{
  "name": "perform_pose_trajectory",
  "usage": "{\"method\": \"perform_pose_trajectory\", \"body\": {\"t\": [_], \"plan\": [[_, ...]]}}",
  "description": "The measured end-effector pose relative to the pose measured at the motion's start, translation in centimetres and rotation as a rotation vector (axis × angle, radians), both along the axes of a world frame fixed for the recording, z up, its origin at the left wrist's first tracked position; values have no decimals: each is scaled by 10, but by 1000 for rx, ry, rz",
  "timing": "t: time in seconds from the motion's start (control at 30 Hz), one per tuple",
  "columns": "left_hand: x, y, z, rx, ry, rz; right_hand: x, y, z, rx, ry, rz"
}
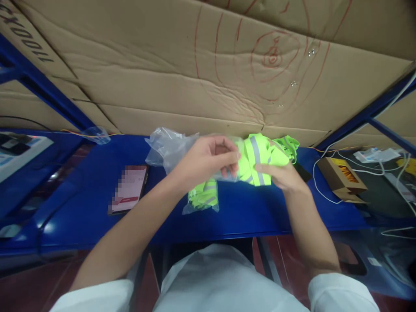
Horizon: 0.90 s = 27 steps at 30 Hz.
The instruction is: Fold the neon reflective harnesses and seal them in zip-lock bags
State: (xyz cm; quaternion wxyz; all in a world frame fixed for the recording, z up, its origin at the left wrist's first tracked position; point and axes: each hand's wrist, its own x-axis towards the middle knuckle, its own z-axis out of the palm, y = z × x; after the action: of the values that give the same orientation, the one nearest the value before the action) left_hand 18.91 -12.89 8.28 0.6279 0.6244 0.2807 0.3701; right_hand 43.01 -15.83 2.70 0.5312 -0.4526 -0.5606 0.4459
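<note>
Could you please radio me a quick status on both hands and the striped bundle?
Right hand gripping striped yellow-green bundle. Left hand at clear plastic, grip unclear. Possibly in the way: second, bagged bundle close by on blue table.

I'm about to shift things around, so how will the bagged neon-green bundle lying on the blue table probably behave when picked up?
The neon-green bundle is probably soft and floppy, since it looks like folded cloth. Its glossy clear bag could feel slippery. It seems unlikely to roll, lying fairly flat on the blue table.
</note>
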Motion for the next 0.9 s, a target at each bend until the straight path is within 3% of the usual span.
{"method": "perform_pose_trajectory", "body": {"t": [0.1, 0.17, 0.23, 0.3, 0.37, 0.47, 0.57, 0.67, 0.9], "plan": [[-6, -36, -36, -147, 19, -35, -14, -52, -45, -184, 102, -27], [-13, -60, -68, -74, 158, 9, -27, -81, -69, -270, 106, -83], [-25, -81, -95, 214, 404, 73, -39, -99, -86, -378, 140, -131], [-38, -95, -110, 617, 646, 114, -47, -107, -96, -478, 189, -156], [-49, -100, -116, 933, 843, 118, -51, -108, -102, -524, 223, -168], [-56, -91, -117, 1111, 1026, 80, -52, -108, -104, -504, 239, -166], [-52, -79, -124, 1107, 1051, 34, -52, -112, -104, -458, 173, -79], [-49, -79, -135, 1048, 1020, 73, -49, -118, -100, -401, 60, 6], [-50, -98, -145, 955, 919, 209, -35, -116, -80, 2, -242, 284]]}}
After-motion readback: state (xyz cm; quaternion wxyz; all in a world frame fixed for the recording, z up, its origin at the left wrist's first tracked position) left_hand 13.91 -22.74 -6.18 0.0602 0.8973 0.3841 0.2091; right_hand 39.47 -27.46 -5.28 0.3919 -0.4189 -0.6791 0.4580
